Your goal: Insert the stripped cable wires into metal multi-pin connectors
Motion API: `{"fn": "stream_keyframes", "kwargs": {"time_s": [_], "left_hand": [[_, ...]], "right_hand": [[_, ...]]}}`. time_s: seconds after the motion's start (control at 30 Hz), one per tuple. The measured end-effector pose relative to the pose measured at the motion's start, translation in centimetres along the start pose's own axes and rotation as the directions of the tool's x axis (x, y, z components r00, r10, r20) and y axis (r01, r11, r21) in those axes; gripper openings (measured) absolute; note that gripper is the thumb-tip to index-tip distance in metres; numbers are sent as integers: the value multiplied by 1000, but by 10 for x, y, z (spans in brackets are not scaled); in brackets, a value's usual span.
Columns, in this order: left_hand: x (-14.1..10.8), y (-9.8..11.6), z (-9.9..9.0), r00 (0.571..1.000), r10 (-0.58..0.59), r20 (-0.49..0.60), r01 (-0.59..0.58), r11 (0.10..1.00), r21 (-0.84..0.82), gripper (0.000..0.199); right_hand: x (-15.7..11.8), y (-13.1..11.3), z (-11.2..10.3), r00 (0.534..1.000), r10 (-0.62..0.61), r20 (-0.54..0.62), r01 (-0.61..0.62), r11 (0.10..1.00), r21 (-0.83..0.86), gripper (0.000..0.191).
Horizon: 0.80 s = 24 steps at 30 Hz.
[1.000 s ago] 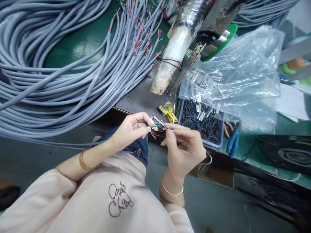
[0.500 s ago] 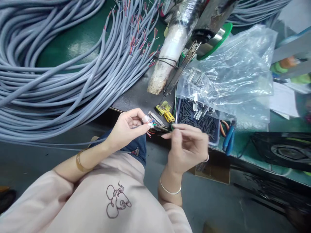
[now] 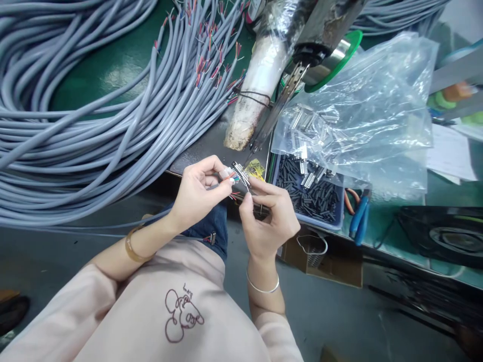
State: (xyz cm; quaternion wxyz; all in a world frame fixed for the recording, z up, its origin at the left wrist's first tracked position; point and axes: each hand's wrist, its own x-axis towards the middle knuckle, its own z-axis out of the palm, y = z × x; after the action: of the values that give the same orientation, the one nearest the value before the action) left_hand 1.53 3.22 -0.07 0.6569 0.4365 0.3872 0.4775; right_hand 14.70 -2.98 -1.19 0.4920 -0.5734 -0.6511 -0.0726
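My left hand (image 3: 204, 188), white coverings on its fingertips, pinches several thin coloured wires (image 3: 233, 177) in front of the bench edge. Against the wire ends lies a metal multi-pin connector (image 3: 241, 175), tilted down to the right. My right hand (image 3: 269, 213) has its thumb and fingers closed on the connector's lower right end. Just above the connector, the soldering iron (image 3: 277, 108) points down, held in a fixed position; whether its tip touches a pin cannot be made out. A yellow piece (image 3: 256, 170) lies behind the right fingers, partly hidden.
Grey cables (image 3: 124, 136) with stripped ends heap over the left. A blue tray (image 3: 302, 223) holds black sleeves and connectors, partly under a clear plastic bag (image 3: 362, 115). Blue-handled pliers (image 3: 360, 218), a solder spool (image 3: 334, 63) and a wrapped white tube (image 3: 251, 100) are nearby.
My right hand has moved left from beside the tray and taken hold of the connector's end. The connector has turned and risen slightly toward the iron; the left hand has barely moved.
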Motion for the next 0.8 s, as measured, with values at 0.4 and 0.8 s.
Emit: {"fn": "stream_keyframes", "kwargs": {"time_s": [0.4, 0.8], "left_hand": [[7, 3, 5, 997, 61, -39, -59, 997, 45, 15], [8, 1, 1, 1000, 13, -9, -13, 999, 31, 16]], "right_hand": [[9, 5, 5, 1000, -2, -4, 2, 1000, 6, 18], [8, 4, 3, 997, -77, 24, 79, 995, -59, 21]]}}
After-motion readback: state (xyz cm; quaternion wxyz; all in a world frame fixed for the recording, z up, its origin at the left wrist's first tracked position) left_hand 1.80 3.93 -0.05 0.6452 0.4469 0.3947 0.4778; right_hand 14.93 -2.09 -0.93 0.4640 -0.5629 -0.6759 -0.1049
